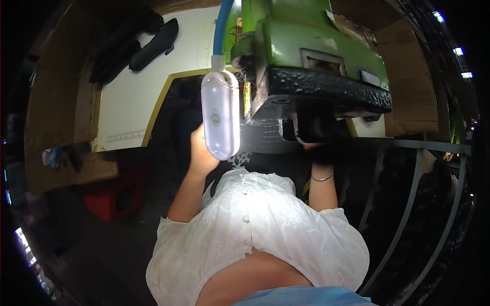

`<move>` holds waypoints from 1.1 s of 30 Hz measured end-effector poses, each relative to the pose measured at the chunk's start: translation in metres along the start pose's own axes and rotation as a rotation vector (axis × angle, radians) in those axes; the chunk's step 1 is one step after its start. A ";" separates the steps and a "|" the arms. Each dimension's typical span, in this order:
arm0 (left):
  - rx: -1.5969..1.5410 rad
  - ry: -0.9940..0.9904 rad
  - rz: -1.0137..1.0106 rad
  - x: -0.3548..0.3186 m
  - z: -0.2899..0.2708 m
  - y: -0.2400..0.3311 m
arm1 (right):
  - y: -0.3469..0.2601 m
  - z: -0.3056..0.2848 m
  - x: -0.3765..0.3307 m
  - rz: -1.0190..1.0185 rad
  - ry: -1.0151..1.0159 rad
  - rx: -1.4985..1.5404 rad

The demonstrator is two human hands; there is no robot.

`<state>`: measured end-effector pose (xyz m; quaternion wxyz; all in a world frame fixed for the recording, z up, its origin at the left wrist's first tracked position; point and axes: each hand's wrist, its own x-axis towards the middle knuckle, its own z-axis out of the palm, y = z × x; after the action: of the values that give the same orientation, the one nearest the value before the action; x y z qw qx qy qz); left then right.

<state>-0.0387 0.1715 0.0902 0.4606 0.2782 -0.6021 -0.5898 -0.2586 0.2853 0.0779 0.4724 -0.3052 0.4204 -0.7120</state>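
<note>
My left hand (pixel 198 145) is raised beside the white lamp (pixel 219 115), which hides its fingers. My right hand (pixel 321 168), with a bracelet on the wrist, reaches up under the green machine head (pixel 319 43). Dark material (pixel 332 152) and the machine's lower edge cover most of that hand. The machine looks like an industrial sewing machine. Between my hands the lamp lights a dark surface, and I cannot make out what either hand holds or touches.
Several black curved padded pieces (pixel 155 46) lie on the white tabletop (pixel 130 107) at the left. Cardboard walls (pixel 61 107) stand at the table's sides. A blue hose (pixel 222 30) leads to the lamp. Metal bars (pixel 411 194) stand at the right; a red stool (pixel 112 199) is low at the left.
</note>
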 end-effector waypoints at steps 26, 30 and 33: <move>-0.256 -0.219 -0.362 -0.008 0.052 -0.005 | 0.019 0.017 -0.012 0.162 -0.201 -0.426; -0.326 -0.115 -0.323 -0.016 0.050 -0.010 | 0.033 -0.035 -0.033 0.345 -0.313 -0.562; -0.126 -0.138 -0.236 -0.014 0.038 -0.019 | 0.010 -0.060 -0.031 0.192 -0.202 -0.368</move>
<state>-0.0698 0.1983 0.0728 0.3621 0.2765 -0.5569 -0.6944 -0.2924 0.3307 0.0401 0.5142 -0.4145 0.5208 -0.5409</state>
